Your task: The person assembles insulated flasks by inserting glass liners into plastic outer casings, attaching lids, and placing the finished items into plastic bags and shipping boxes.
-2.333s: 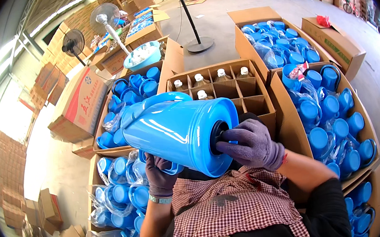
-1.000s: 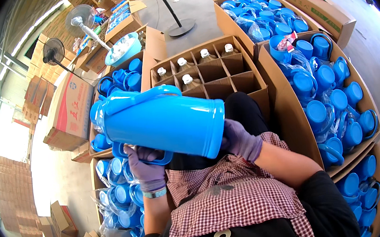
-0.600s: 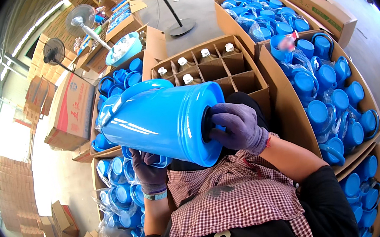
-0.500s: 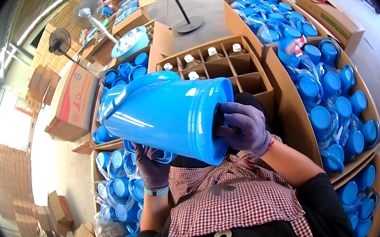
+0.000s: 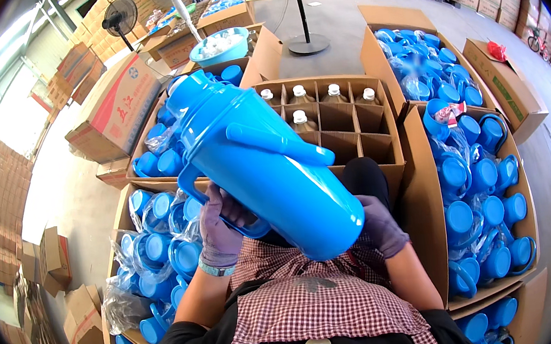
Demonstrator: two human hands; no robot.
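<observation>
A large blue plastic thermos flask (image 5: 269, 173) lies tilted before me, its capped top to the upper left and its base to the lower right. My left hand (image 5: 222, 222), in a purple-grey glove, is closed round the flask's loop handle (image 5: 188, 182). A carrying bar (image 5: 279, 146) lies along the upper side of the body. At the base, my gloved right hand (image 5: 382, 226) grips the bottom end, with its fingertips hidden behind the flask. The underside faces away from view.
Ahead stands a divided carton (image 5: 385, 149) holding several white-capped glass liners (image 5: 301, 121). Cartons of blue flasks flank me on the left (image 5: 162, 253) and right (image 5: 461, 219). A light-blue basin (image 5: 221, 56) of white pieces sits behind, near a round-based stand (image 5: 308, 44).
The flask has swung so its capped top points up-left and its base down toward me. My right hand has moved lower with the base, whose dark underside has turned out of sight.
</observation>
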